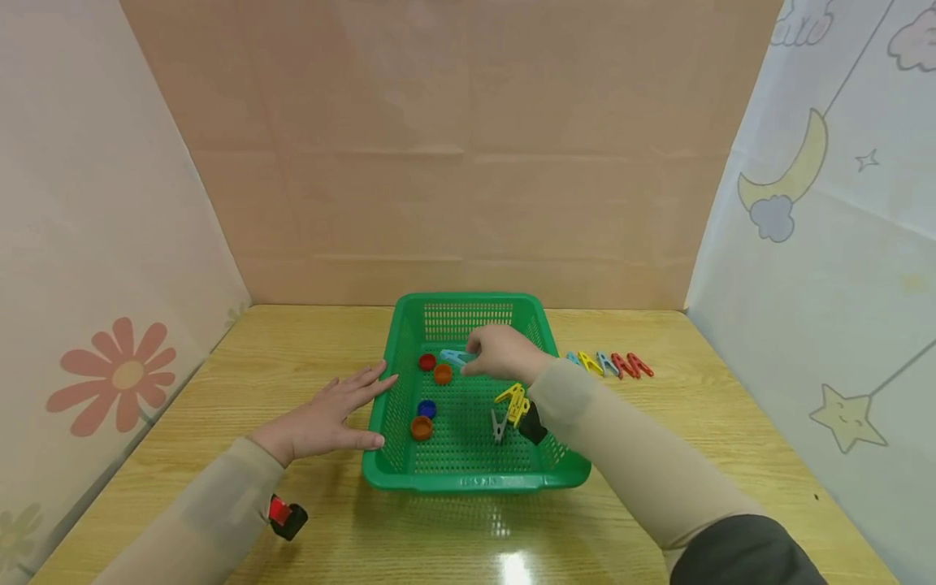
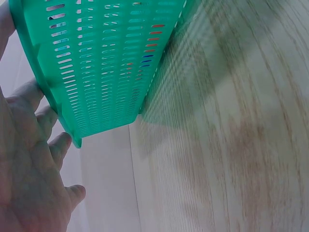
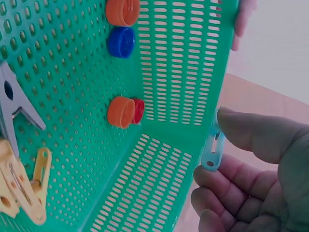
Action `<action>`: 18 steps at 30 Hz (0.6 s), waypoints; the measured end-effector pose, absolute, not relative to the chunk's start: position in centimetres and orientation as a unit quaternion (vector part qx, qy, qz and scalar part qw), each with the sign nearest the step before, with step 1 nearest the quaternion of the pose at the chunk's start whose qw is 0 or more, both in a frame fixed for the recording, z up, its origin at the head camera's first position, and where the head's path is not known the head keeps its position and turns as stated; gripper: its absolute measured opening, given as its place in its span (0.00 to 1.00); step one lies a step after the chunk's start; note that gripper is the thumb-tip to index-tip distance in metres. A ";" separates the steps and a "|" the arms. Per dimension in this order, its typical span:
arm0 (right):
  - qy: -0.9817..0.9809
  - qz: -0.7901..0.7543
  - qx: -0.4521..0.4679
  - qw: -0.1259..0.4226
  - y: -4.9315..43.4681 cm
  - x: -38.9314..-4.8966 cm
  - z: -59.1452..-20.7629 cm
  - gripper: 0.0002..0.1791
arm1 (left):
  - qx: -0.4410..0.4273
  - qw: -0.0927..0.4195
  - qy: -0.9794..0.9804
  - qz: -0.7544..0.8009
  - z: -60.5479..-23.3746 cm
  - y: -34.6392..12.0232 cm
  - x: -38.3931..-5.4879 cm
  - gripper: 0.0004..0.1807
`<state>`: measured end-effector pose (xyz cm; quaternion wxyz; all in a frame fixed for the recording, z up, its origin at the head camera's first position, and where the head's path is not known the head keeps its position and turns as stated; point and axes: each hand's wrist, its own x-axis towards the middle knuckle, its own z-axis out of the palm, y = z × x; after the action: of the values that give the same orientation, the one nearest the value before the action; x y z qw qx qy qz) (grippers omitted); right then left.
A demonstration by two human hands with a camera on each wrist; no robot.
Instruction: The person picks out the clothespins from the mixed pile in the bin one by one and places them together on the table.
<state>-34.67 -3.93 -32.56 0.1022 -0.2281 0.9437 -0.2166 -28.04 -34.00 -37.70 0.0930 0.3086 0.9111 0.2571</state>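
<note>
My right hand (image 1: 504,352) pinches a light blue clothespin (image 1: 455,357) between thumb and fingers, above the green basket (image 1: 475,483). The right wrist view shows the clothespin (image 3: 213,147) at the fingertips. With fingers spread and straight, my left hand (image 1: 332,414) rests its fingertips on the basket's left rim. Inside the basket on the left lie a red bottle cap (image 1: 427,362), a blue cap (image 1: 426,409) and two orange caps (image 1: 421,428). Toward its right side are yellow clothespins (image 1: 516,405) and a grey clothespin (image 1: 499,426), partly near my right wrist.
On the wooden table (image 1: 322,341), right of the basket, a row of clothespins holds blue ones, a yellow one (image 1: 589,363) and two red ones (image 1: 639,364). My right forearm partly covers the basket's right rim. A tan wall (image 1: 468,203) stands behind the table.
</note>
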 end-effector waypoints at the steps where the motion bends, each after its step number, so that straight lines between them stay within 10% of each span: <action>1: 0.944 -0.218 -0.228 0.100 -3.8 -34.7 -32.5 0.20 | 0.309 0.094 0.911 0.257 -37.7 -34.0 -28.0 0.48; 18: 0.948 -0.241 -0.200 0.063 0.1 -34.7 -30.5 0.22 | 0.316 0.092 0.910 0.251 -37.4 -33.9 -28.0 0.48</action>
<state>-34.72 0.11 -30.54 0.0626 -0.1999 0.9477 -0.2408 -28.01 -33.87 -37.36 0.0922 0.3157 0.9105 0.2507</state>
